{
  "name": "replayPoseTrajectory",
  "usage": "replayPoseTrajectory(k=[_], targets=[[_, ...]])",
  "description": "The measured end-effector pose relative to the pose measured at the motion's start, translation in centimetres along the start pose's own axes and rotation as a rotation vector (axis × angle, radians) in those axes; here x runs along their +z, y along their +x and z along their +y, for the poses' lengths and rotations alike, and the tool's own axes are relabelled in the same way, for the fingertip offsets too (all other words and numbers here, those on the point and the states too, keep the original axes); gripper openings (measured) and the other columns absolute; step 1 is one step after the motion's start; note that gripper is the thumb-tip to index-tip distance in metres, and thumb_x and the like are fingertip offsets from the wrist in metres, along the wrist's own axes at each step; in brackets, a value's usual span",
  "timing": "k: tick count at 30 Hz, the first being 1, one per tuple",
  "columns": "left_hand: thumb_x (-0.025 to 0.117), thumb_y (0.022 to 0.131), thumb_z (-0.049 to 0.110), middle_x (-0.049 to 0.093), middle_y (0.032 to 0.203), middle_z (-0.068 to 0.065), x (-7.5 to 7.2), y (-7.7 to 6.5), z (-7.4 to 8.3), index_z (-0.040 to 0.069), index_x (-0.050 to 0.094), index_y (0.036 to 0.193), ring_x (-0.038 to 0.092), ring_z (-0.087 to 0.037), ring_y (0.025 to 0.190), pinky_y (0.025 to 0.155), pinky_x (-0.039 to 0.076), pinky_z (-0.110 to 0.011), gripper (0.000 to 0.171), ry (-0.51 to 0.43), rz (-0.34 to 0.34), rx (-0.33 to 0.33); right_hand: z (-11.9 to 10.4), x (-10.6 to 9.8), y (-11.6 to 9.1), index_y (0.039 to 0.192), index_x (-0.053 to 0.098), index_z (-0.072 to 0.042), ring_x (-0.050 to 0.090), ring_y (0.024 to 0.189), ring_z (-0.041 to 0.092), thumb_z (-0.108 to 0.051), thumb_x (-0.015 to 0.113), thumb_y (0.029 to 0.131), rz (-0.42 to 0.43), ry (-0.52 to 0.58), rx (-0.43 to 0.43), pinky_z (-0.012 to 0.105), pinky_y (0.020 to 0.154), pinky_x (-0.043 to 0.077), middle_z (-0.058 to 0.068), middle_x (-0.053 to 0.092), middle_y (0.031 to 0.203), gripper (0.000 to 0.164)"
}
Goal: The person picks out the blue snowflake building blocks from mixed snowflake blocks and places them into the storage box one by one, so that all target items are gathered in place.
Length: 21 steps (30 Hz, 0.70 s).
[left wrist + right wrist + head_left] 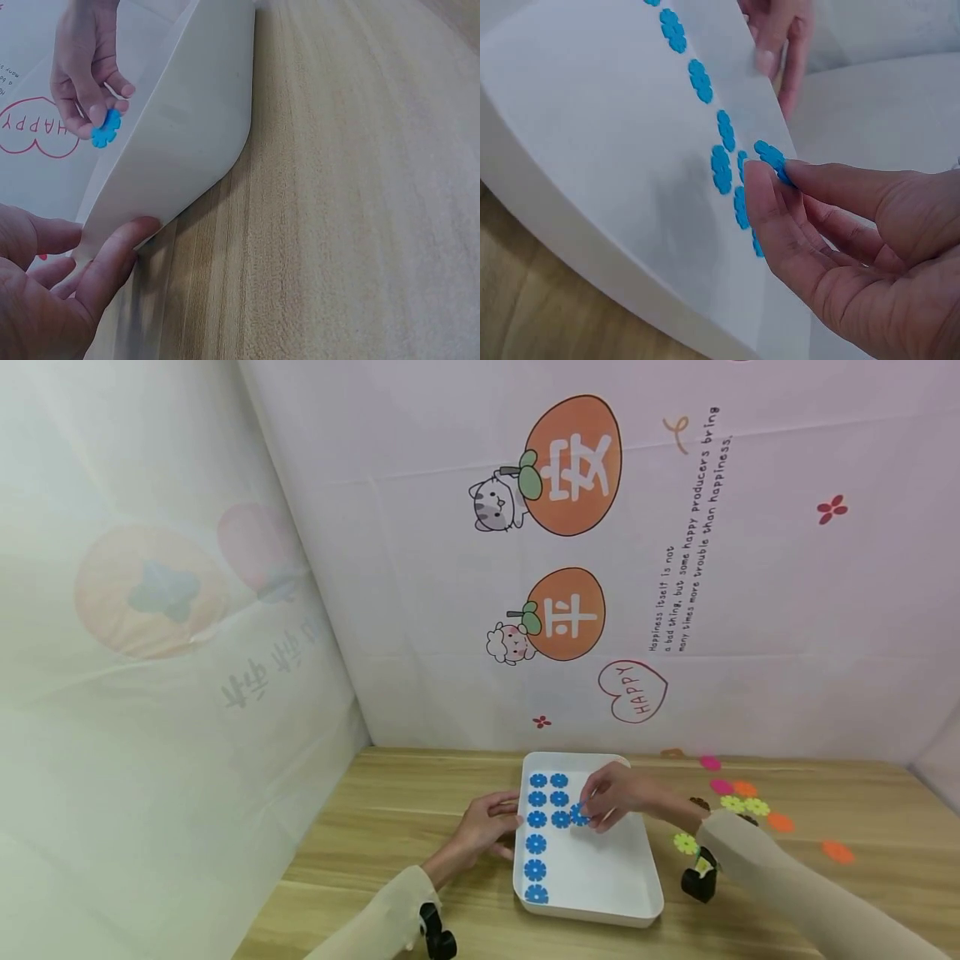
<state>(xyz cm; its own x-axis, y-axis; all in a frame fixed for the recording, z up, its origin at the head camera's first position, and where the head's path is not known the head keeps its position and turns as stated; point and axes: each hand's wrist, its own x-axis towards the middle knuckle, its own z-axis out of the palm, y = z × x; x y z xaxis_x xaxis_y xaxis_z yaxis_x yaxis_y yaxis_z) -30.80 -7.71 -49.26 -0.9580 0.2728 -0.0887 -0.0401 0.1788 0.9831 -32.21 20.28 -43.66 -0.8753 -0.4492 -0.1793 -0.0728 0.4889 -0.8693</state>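
A blue snowflake building disc (578,814) is pinched between the thumb and fingers of my right hand (611,795), over the white tray (600,881). In the right wrist view the held disc (771,159) is tilted above others in the tray. Blue discs (536,843) line the tray's left side in a column, with a shorter second column beside it. My left hand (483,827) holds the tray's left wall; in the right wrist view its thumb reaches over the rim while a finger stays outside. The left wrist view shows fingers (124,240) against the outer wall.
Loose discs in yellow-green (685,843), orange (837,852), pink (709,763) and brown lie on the wooden table (375,827) right of the tray, some near my right forearm. A printed white cloth (420,610) hangs behind the table, and another hangs at left.
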Motion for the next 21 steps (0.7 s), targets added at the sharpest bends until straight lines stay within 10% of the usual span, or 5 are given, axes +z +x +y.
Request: replayPoseTrajectory(k=[21], targets=[[0.069,0.1,0.006,0.065,0.137,-0.024,-0.4,-0.4,-0.3,0.003,0.054,0.15,0.074,-0.031,0.103,0.058,0.068,-0.037,0.052,-0.029,-0.012,0.011,-0.6,5.0,1.2,0.084,0.072,-0.001,0.071,0.06,0.019,-0.001,0.08,0.09,0.062,-0.149,0.16,0.031,0.062,0.068,0.011,0.071,0.072,0.01]])
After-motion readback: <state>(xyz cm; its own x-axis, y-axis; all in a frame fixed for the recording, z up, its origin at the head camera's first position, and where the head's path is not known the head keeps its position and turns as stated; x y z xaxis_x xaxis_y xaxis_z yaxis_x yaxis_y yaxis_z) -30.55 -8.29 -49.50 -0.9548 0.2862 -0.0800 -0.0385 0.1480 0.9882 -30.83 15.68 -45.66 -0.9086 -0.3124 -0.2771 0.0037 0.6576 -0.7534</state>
